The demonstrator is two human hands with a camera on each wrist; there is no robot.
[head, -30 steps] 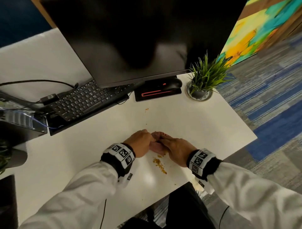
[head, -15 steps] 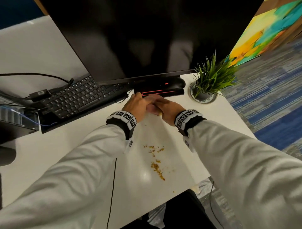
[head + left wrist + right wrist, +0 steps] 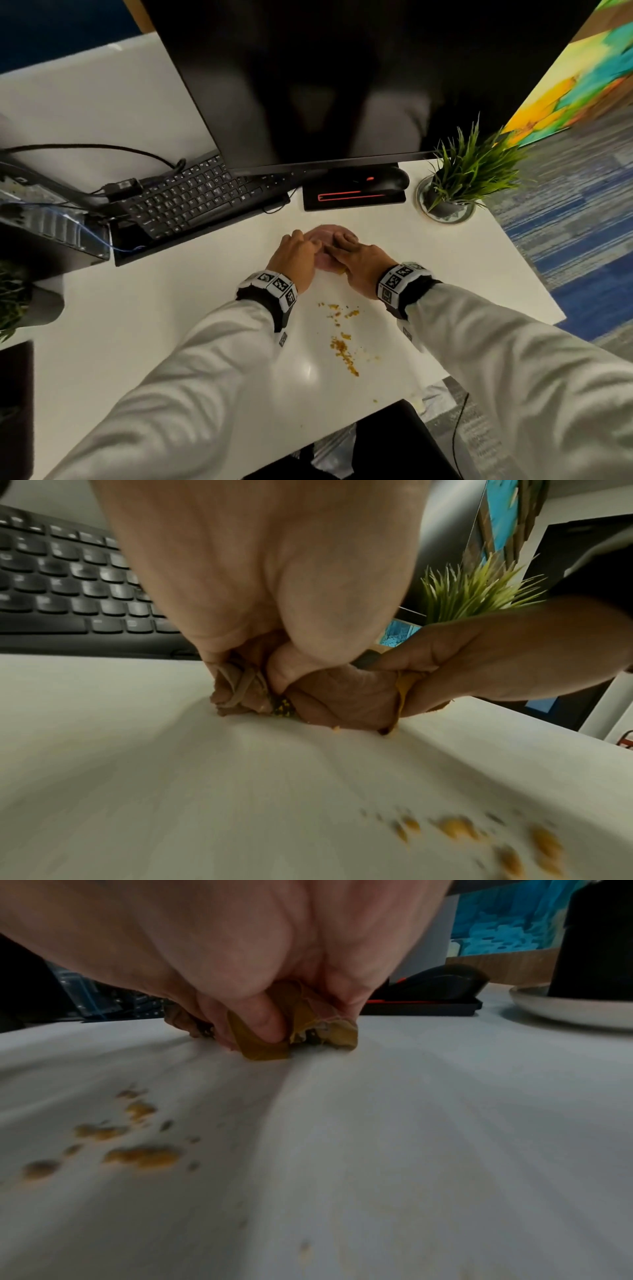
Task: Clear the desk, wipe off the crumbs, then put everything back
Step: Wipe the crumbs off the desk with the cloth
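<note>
Both hands, left hand [image 3: 297, 255] and right hand [image 3: 356, 260], grip a bunched cloth [image 3: 327, 233] at frame centre on the desk [image 3: 445, 260]. Wiping looks half done: crumbs [image 3: 342, 346] remain below; keyboard [image 3: 191, 202] still pushed upper left.

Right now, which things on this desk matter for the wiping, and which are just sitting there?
In the job:
crumpled pinkish-brown cloth, gripped by left hand and right hand
scattered orange crumbs
white desk

Just there for now:
black keyboard
black mouse
green potted plant
</note>
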